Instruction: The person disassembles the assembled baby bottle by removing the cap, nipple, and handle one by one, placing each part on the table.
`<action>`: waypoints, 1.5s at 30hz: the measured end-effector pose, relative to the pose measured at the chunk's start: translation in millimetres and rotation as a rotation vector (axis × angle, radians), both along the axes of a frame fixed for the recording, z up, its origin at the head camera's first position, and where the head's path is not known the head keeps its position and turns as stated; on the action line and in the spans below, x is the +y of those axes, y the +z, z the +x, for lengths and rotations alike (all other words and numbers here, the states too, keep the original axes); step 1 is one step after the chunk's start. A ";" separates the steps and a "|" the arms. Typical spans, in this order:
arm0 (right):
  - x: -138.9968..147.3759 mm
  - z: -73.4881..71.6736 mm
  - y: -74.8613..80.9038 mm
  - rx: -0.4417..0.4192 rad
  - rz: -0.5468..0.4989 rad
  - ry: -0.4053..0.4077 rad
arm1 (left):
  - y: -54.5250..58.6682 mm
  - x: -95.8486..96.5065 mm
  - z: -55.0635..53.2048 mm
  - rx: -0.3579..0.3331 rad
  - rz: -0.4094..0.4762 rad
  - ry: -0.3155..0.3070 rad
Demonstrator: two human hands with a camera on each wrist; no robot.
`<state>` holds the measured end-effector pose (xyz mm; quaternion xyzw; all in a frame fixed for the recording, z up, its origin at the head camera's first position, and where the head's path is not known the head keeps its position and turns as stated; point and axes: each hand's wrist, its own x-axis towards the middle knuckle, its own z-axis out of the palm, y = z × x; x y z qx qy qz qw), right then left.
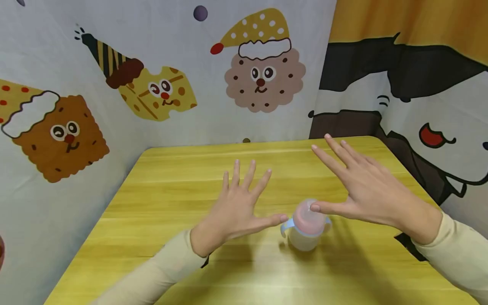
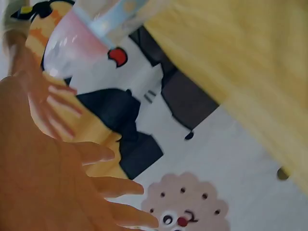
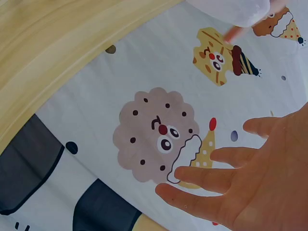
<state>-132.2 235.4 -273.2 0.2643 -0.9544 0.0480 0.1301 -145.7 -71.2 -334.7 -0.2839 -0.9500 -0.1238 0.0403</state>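
A baby bottle (image 1: pixel 305 241) with a pink-tinted domed cap and two light blue side handles stands upright on the yellow wood-grain table (image 1: pixel 164 203). To its left is my left hand (image 1: pixel 238 207), fingers spread, with the thumb tip close to the blue handle in the head view. My right hand (image 1: pixel 371 190) is spread on the other side, and its thumb overlaps the cap in that view. Neither hand holds anything. In the left wrist view the bottle (image 2: pixel 79 38) appears at the top, beyond the left hand (image 2: pixel 57 173). The right wrist view shows the right hand (image 3: pixel 240 178) with straight fingers.
A white cloth backdrop (image 1: pixel 171 34) with printed cartoon cookies and cheese rises behind the table and along its left side. On the right hangs a cloth with a large black-and-white cartoon face (image 1: pixel 457 110). The table's far edge runs along the foot of the backdrop.
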 end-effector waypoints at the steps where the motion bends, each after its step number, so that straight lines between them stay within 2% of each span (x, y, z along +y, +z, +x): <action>1: 0.5 0.9 0.7 0.005 0.000 0.004 | -4.0 2.2 0.9 -0.016 -0.002 -0.005; 5: 0.7 3.9 2.3 0.026 -0.006 0.024 | -18.6 10.2 5.5 -0.044 0.017 -0.033; 9: -0.8 6.0 2.8 0.048 -0.009 0.046 | -31.2 16.6 10.0 -0.048 0.097 -0.081; 12: -2.3 7.7 2.9 0.057 -0.016 0.058 | -39.4 21.2 11.8 -0.019 0.134 -0.099; 19: -4.2 9.9 0.7 0.107 -0.048 0.117 | -54.2 34.6 10.3 0.074 0.159 -0.114; 23: -4.9 10.3 -1.0 0.169 -0.089 0.171 | -61.5 42.5 10.9 0.076 0.180 -0.143; 27: -5.5 11.0 0.7 0.210 -0.112 0.202 | -66.3 47.3 9.1 0.022 0.165 -0.149; 32: -5.4 12.2 3.3 0.197 -0.117 0.199 | -67.8 50.6 3.3 -0.069 0.110 -0.135; 39: -2.6 16.0 3.6 0.174 -0.116 0.189 | -67.1 58.2 -1.6 -0.183 0.128 -0.174; 45: -1.7 15.3 5.9 0.177 -0.123 0.183 | -67.5 61.2 -0.4 -0.194 0.134 -0.186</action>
